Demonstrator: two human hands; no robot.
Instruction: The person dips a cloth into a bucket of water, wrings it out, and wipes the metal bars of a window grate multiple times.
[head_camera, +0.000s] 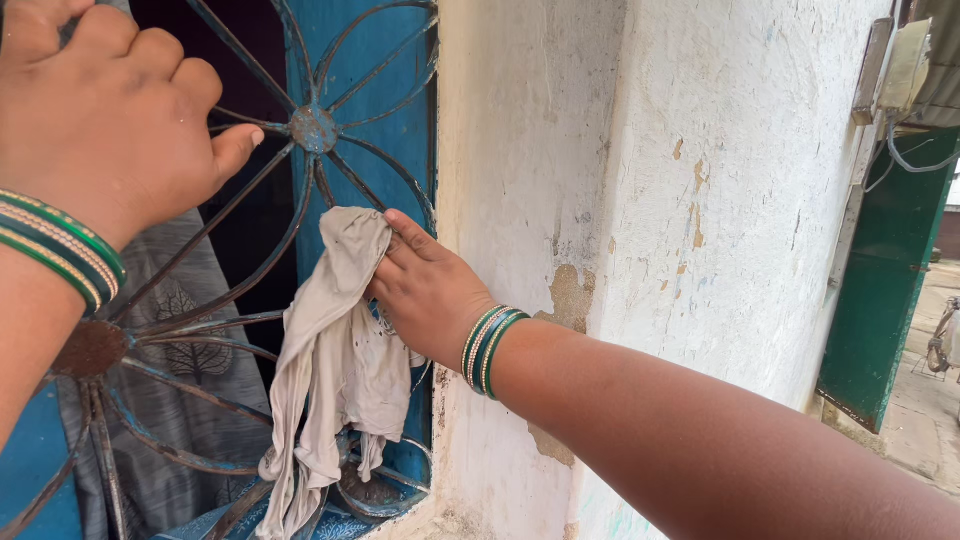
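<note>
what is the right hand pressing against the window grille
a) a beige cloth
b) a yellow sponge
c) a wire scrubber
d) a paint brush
a: the right hand holds a crumpled beige cloth against the blue grille, while the left hand grips its bars higher up.

Blue grille, beige cloth, whitewashed wall

The cloth (335, 350) is pale beige against blue, rust-spotted grille bars (315, 128); green-and-gold bangles (490, 348), a grey leaf-patterned curtain (190, 340), a white wall (700, 200) with tan patches, and a green door (890, 270).
</note>
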